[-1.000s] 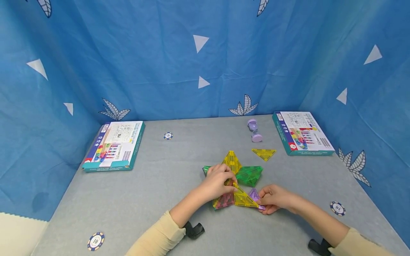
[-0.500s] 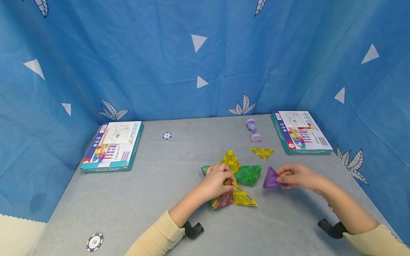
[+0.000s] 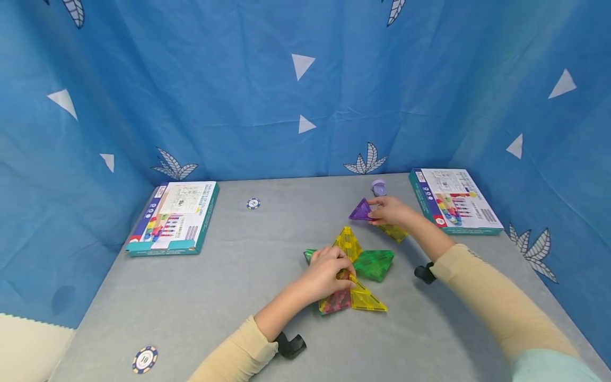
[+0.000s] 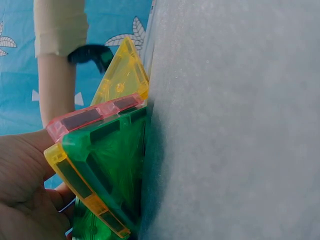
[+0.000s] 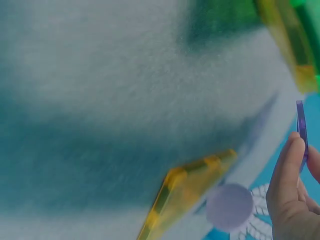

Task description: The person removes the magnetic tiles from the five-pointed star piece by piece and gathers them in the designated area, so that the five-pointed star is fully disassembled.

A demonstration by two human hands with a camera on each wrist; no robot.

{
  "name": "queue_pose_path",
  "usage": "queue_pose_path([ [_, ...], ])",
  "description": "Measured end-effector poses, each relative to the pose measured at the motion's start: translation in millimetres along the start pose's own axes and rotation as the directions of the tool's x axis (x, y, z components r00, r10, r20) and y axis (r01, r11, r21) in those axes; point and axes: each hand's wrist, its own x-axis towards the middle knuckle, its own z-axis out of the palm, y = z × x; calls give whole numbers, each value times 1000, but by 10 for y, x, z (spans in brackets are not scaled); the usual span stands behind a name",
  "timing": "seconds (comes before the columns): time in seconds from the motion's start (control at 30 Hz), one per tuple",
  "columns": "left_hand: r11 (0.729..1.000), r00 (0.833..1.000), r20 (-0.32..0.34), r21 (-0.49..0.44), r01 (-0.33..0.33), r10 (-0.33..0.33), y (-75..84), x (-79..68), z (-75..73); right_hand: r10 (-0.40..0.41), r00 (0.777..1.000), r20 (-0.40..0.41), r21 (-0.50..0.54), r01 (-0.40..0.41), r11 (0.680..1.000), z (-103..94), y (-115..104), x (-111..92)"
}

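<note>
My left hand (image 3: 325, 269) grips the top of a star-like build of translucent magnetic tiles. Its yellow point (image 3: 347, 243) stands at the back and a green point (image 3: 374, 265) at the right. A red part (image 3: 336, 301) and a yellow triangle tile (image 3: 366, 298) show at the front. In the left wrist view, green, red and yellow tiles (image 4: 110, 155) meet beside the fingers. My right hand (image 3: 390, 211) pinches a purple triangle tile (image 3: 360, 210) above the table, behind the build. Partly hidden under that hand lies a loose yellow triangle tile (image 3: 395, 232).
A purple hourglass (image 3: 379, 187), partly covered by my right hand, is at the back. Boxes stand at the left (image 3: 173, 217) and right (image 3: 455, 200). Poker chips lie at the back (image 3: 253, 203) and front left (image 3: 145, 359). A blue curtain (image 3: 267, 106) borders the grey table.
My right hand has pulled the purple triangle tile away from the build's front right, then carried it to the back and left, over the loose yellow tile. The left hand has stayed put.
</note>
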Motion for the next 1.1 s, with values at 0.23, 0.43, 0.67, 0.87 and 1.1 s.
queue_pose_path([
  [0.23, 1000, 1000, -10, -4, -8, 8, 10, 9, 28, 7, 1000, 15, -33, -6, 999, 140, 3, 194],
  [0.43, 1000, 1000, -18, 4, -14, 14, 9, 9, 25, -48, 999, -11, -50, 47, 998, 111, 60, 158],
  [0.67, 1000, 1000, -18, 3, -9, 9, 11, -4, 32, -92, 996, 10, -10, 92, 996, -3, 106, -23],
  [0.87, 1000, 1000, -16, -1, -7, 7, 9, -2, 40, -205, 979, 14, -56, 205, 977, -100, 147, -420],
  [1.1, 1000, 1000, -13, 11, 4, -3, 10, -2, 25, -307, 948, 87, -41, 311, 949, -2, 362, -1001],
])
